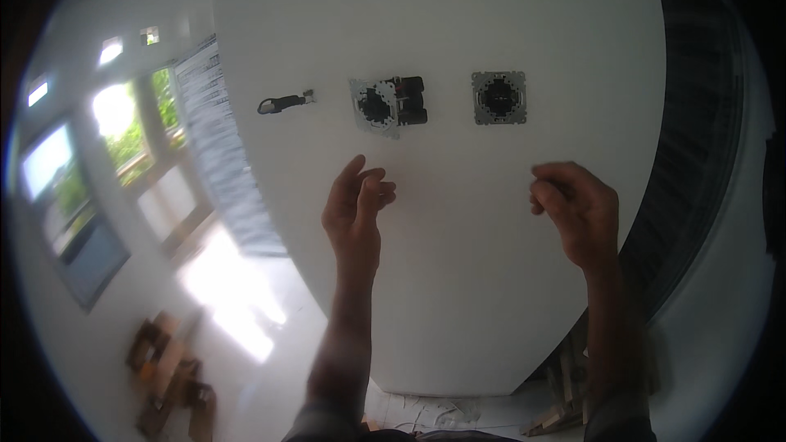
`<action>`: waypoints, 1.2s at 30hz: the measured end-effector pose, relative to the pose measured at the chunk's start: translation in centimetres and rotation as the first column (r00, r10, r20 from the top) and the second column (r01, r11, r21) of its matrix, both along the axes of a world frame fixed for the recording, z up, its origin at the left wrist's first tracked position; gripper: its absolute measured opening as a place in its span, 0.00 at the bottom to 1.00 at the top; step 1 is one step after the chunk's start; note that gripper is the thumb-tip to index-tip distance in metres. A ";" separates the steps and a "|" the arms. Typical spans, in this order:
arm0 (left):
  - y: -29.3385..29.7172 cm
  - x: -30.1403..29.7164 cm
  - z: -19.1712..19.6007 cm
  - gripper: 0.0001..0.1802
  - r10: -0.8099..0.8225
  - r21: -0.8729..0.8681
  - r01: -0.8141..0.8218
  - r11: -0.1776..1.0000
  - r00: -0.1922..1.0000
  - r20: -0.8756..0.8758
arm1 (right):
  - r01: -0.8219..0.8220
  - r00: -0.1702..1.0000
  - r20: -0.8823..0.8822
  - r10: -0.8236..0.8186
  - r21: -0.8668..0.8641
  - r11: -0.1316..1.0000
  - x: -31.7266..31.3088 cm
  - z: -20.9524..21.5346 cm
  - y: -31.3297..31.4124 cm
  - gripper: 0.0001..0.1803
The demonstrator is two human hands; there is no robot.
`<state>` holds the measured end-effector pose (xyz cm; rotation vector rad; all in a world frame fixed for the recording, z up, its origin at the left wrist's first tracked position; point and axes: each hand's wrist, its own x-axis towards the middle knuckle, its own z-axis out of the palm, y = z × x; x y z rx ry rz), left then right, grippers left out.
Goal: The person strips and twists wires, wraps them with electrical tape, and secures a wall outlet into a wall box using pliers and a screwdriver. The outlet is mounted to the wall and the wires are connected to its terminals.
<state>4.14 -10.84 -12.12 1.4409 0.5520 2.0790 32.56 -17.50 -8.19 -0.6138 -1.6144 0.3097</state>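
Observation:
My left hand (359, 205) is raised before a white wall surface (458, 278), its fingers bent but apart and nothing visible in them. Above it a square metal mounting plate (364, 102) sits tilted, with a black block-like body (413, 101) showing at its right side. My right hand (577, 209) is closed, thumb against the curled fingers; whatever it may hold is hidden. Nearest to it, up and left, a second square metal plate (499, 98) with a round black centre faces me squarely. Neither hand touches a plate.
Left of the tilted plate is a small dark looped piece (282, 104) with a pale end. Brown boxes or wood pieces (170, 376) lie on the floor at lower left, below bright windows (123, 127). Wooden pieces (557, 397) lie at lower right.

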 end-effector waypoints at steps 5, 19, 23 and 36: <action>2.1 -0.2 4.0 0.30 -0.090 0.056 0.089 0.995 0.995 0.029 | 0.147 0.931 0.307 -0.200 0.186 0.972 -7.8 8.4 2.5 0.17; 4.9 1.7 4.7 0.21 -0.246 0.014 0.247 0.969 0.958 0.151 | 0.438 0.697 0.642 -0.321 -0.026 0.899 -12.1 14.0 5.8 0.17; 5.4 4.7 3.8 0.18 -0.283 -0.030 0.293 0.956 0.941 0.183 | 0.436 0.683 0.650 -0.333 0.003 0.900 -10.9 14.2 6.5 0.16; 4.8 5.8 3.6 0.19 -0.536 0.039 0.540 0.841 0.821 0.197 | 0.506 0.651 0.723 -0.230 -0.187 0.842 -11.5 14.8 5.8 0.24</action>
